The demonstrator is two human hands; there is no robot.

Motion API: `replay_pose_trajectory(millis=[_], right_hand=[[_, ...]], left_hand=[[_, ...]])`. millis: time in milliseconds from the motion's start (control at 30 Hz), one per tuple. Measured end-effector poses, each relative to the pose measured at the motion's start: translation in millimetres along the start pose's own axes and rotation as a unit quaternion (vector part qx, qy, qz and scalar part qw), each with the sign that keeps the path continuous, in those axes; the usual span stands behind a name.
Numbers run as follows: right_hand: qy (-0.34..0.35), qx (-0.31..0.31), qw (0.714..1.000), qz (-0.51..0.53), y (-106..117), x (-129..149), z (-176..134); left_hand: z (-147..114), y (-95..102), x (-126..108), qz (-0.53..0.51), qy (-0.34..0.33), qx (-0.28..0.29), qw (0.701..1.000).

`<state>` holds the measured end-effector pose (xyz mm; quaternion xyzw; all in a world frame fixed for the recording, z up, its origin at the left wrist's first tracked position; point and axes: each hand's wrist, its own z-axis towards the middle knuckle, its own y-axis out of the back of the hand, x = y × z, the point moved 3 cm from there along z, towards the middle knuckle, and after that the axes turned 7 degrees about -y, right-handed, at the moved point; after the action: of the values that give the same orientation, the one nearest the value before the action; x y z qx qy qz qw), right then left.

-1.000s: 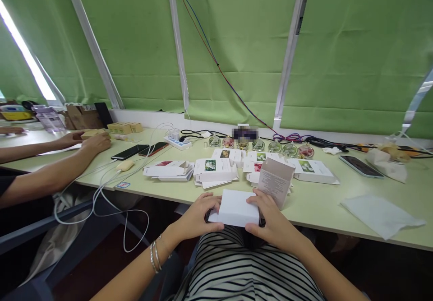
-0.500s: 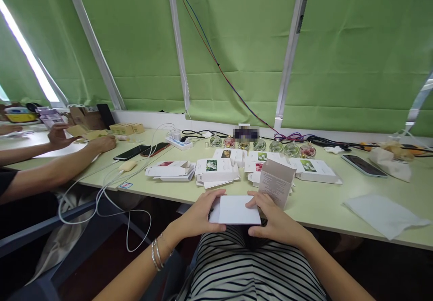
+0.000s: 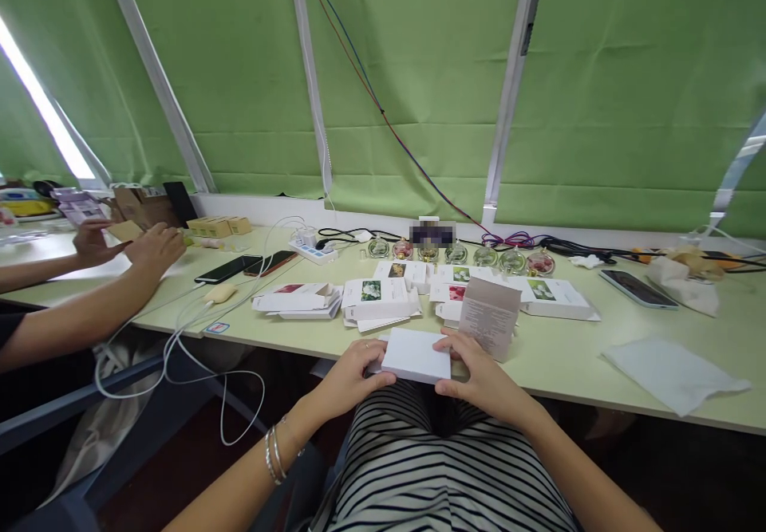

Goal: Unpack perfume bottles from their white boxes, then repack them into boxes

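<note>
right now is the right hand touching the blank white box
Touching: the head view shows a fingertip of the right hand on top of the blank white box, near its right edge.

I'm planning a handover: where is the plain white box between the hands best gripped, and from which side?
Probably mid-way along its far edge, pinched top and bottom, coming from across the table: the plain white box is flat and shallow, and the left hand and right hand occupy its ends.
</note>
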<state>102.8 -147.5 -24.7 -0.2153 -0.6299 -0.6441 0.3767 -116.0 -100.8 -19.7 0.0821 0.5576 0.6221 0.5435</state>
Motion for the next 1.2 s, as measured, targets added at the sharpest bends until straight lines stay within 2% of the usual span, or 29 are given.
replay_pose_trajectory(millis=[167,267,533,833,1000,1200], right_hand=[[-0.002,0.022,1.0,-0.01,1.7,-3.2,1.3],[0.008,0.01,1.0,0.019,1.5,-6.0,2.6],[0.036,-0.011,0.999,0.028,0.3,-0.6,2.8],[0.036,-0.008,0.996,0.076,0.7,-0.9,4.7],[0.036,-0.004,0.997,0.064,-0.6,0.7,3.7],[0.026,-0.022,0.998,0.043,-3.1,0.3,1.9]], left_hand=[[1.6,2.9,1.9,-0.005,0.031,0.006,0.999],[1.1,3.4,4.2,-0.026,0.047,-0.008,0.999],[2.1,4.3,6.5,-0.027,0.032,-0.001,0.999],[1.8,7.6,2.8,-0.003,0.026,0.002,1.0],[1.5,8.6,1.0,0.019,0.025,0.012,0.999],[-1.4,6.3,1.6,0.008,0.031,-0.013,0.999]])
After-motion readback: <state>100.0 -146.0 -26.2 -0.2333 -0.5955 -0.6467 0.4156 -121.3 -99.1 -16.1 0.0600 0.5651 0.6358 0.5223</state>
